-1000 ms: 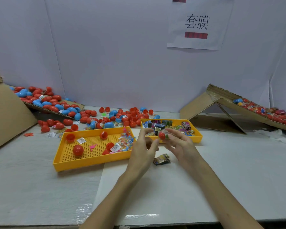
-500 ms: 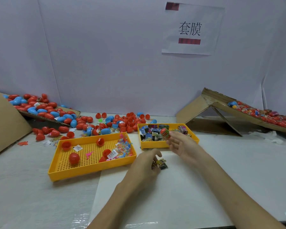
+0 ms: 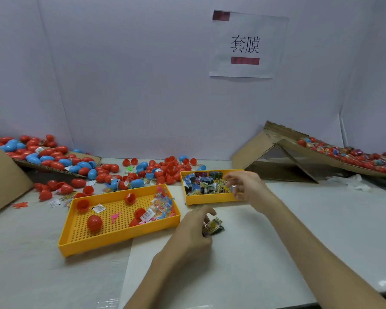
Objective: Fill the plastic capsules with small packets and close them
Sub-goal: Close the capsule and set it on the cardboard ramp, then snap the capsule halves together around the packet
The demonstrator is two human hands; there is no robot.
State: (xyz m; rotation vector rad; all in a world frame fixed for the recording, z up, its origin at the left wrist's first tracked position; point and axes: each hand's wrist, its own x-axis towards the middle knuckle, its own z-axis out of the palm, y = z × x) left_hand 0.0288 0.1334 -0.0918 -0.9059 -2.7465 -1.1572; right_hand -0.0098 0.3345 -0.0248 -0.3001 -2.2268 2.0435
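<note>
Left grip (image 3: pixel 193 228) curled, fingertips pinching packets (image 3: pixel 213 227) lying on table (image 3: pixel 299 230) just right of it. Right grip (image 3: pixel 246 186) blurred, fingers loosely spread over packet tray (image 3: pixel 210 199); whether it holds anything cannot be told.

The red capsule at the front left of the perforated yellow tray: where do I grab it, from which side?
Pinch the red capsule across its rounded middle, coming straight down from above. It lies apart from the other pieces on the tray floor, and the raised tray walls would likely block a low sideways approach.
</note>
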